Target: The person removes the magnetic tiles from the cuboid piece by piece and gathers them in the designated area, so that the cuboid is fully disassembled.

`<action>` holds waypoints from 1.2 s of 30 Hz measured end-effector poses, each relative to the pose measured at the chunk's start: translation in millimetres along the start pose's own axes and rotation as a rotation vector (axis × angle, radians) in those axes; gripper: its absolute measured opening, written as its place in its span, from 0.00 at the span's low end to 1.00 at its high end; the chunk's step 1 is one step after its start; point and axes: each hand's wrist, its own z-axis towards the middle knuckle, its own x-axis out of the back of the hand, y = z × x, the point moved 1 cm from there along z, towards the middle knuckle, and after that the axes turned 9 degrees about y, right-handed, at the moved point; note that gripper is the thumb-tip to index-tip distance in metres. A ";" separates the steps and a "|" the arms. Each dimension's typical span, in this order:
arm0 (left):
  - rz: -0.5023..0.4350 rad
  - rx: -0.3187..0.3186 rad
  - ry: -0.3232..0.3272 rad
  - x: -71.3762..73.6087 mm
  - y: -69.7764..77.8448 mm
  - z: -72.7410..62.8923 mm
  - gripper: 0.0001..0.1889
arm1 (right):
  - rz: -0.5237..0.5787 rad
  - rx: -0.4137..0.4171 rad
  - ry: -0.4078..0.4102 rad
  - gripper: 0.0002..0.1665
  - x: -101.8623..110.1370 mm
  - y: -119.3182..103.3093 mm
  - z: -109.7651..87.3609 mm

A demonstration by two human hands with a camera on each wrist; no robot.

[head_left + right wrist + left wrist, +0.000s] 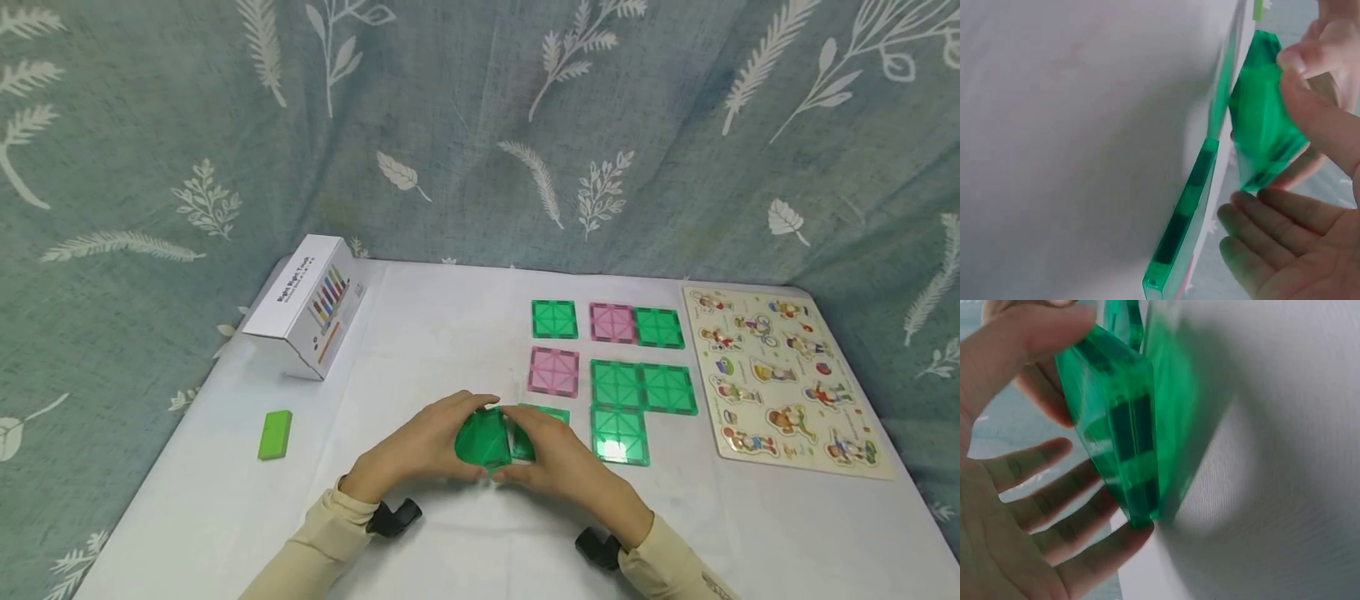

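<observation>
Between my two hands, raised over the white cloth, is a small stack of green magnetic tiles point(483, 437), tilted with its dark magnet edges showing in the left wrist view. My left hand point(431, 442) grips the stack point(1132, 431), thumb along its near edge and fingers at the far side. From the other side my right hand point(558, 454) holds it, thumb on the edge and fingertips at the far corner of the stack point(1266, 119). A single green square tile point(1182, 219) lies flat on the cloth beside the right hand, partly hidden by it in the head view.
Several green tiles point(617, 383) and two pink tiles point(553, 372) lie flat to the right. Beyond them is a wooden picture puzzle board point(780, 375). On the left are a white box point(307, 308) and a light green block point(275, 434). A patterned curtain point(465, 133) stands behind.
</observation>
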 end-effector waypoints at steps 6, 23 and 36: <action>-0.122 0.016 -0.043 0.8 -2.4 -3.9 0.48 | 0.124 -0.048 -0.061 0.52 3.2 3.1 0.8; -0.393 0.016 -0.158 5.6 -9.2 -3.6 0.49 | 0.441 -0.147 -0.104 0.48 10.7 11.3 -5.4; -0.465 0.036 -0.135 6.6 1.9 -7.4 0.48 | 0.632 -0.191 -0.166 0.47 15.6 20.0 -6.6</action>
